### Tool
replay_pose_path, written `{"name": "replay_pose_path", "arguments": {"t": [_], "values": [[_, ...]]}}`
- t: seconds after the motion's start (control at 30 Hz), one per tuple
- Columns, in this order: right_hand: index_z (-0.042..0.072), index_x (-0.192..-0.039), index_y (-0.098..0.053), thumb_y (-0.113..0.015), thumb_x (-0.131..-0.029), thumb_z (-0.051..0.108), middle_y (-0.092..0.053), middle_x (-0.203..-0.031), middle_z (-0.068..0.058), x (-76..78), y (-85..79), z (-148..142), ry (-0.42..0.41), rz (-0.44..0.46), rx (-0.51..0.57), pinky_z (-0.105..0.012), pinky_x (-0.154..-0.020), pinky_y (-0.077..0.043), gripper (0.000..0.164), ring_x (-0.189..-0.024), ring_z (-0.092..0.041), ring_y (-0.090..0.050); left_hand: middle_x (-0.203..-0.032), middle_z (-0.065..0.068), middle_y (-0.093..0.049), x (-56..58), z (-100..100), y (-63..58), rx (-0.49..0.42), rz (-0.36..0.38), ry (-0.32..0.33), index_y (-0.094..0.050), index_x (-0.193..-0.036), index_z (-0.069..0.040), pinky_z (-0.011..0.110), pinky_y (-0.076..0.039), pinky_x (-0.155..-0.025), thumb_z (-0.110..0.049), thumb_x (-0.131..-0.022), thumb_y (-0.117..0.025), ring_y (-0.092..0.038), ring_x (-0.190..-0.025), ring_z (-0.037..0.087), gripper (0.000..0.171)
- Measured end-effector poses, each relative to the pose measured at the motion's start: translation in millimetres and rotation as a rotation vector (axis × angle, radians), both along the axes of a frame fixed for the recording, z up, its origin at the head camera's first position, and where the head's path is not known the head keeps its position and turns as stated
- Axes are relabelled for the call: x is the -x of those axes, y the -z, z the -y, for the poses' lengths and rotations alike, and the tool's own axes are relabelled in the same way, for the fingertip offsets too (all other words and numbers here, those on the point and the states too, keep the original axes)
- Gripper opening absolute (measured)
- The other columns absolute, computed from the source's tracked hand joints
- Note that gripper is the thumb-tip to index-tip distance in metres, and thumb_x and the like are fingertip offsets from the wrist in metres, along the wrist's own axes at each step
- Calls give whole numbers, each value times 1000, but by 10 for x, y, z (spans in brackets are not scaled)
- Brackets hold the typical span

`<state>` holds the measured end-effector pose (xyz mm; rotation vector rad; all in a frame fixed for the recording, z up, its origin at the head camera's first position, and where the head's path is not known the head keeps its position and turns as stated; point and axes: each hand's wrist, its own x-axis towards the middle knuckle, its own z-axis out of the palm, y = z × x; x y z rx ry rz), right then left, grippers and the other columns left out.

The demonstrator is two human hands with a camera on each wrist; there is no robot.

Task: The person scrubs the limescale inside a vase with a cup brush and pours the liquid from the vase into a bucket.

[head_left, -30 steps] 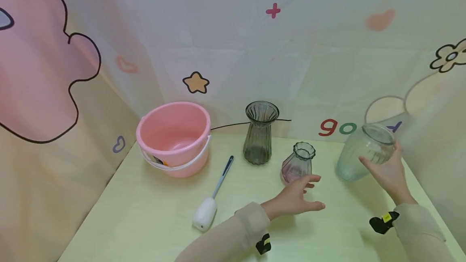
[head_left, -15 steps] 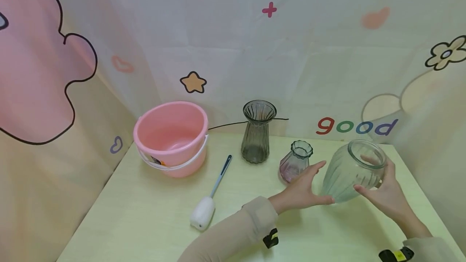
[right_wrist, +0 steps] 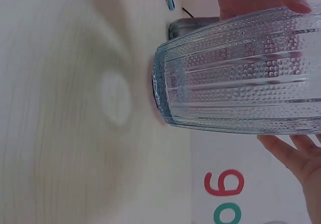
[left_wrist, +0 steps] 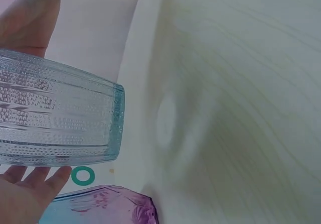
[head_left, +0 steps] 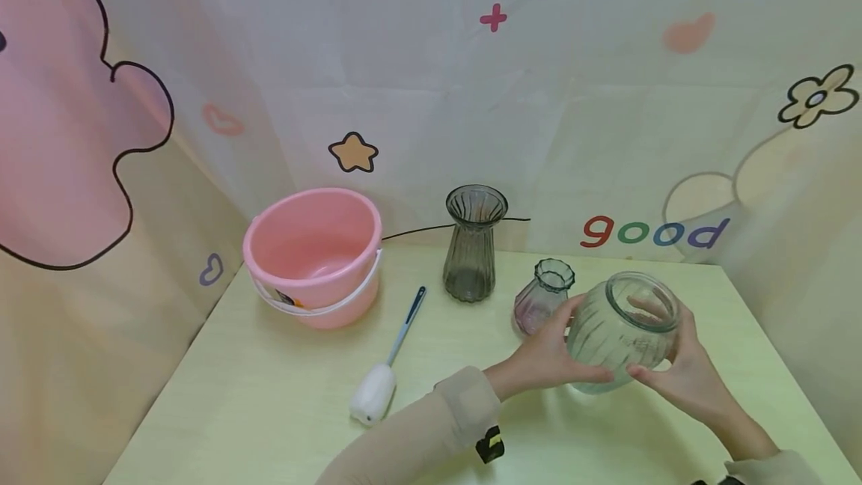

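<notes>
Aloft, a glass jar [head_left: 609, 339] tilts between left hand [head_left: 548, 356] and right hand [head_left: 690, 379].

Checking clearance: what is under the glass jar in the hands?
The wrist views show pale table under the raised glass jar, with a shadow and a light patch. In the head view, the left hand hides part of the table.

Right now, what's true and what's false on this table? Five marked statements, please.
1. The left hand and right hand hold the glass jar. True.
2. The gray vase stands between the pink bucket and the purple-tinted vase. True.
3. The purple-tinted vase lies on its side. False: it stands upright.
4. The white-headed brush lies on the table. True.
5. The glass jar rests on the table. False: it is held above it.
</notes>
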<state>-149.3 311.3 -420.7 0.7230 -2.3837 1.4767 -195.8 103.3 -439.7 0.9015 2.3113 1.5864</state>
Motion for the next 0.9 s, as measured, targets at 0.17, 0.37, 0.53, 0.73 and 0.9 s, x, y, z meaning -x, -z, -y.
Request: {"name": "replay_pose_path", "arguments": {"t": [0.17, 0.37, 0.53, 0.73, 0.9], "values": [[10, -146, -4, -75, -63, -13, -37, -141, -2, 12, -34, 170, 23, 0, -84, -11, -82, -42, 111, -121, 5, -41, -134, -11, -41, -52, 200, -30, 10, -19, -45, -21, -141, -34, 25, -46, -85, -37, -66, -81, -47, -115, 8, 96], [10, -146, -6, -79, -63, -6, -39, -139, -13, 53, -10, 410, 18, 3, -108, -19, -78, -46, 111, -118, 6, -43, -132, -8, -43, -73, 455, -27, 22, -1, -67, -23, -140, -32, 24, -46, -85, -35, -65, -82, -50, -113, 11, 95], [15, -146, -5, -81, -65, 3, -38, -139, -13, 126, 56, 611, 0, 54, -113, -27, -79, -47, 111, -118, 3, -43, -129, -8, -45, -91, 687, -18, 24, 62, -105, -24, -140, -31, 23, -46, -85, -33, -65, -83, -49, -114, 11, 95], [19, -146, -4, -81, -68, 11, -36, -137, -14, 227, 105, 872, -54, 108, -118, -49, -81, -48, 110, -119, -21, -45, -130, -3, -45, -109, 977, 8, 16, 96, -157, -25, -139, -30, 28, -45, -89, -30, -64, -84, -51, -115, 17, 95], [19, -146, -5, -82, -66, 9, -33, -138, -16, 313, 121, 1107, -139, 119, -84, -62, -85, -42, 111, -121, -40, -41, -130, 2, -47, -103, 1212, 38, 26, 75, -192, -25, -140, -23, 32, -46, -90, -30, -64, -84, -50, -117, 21, 97]]}}
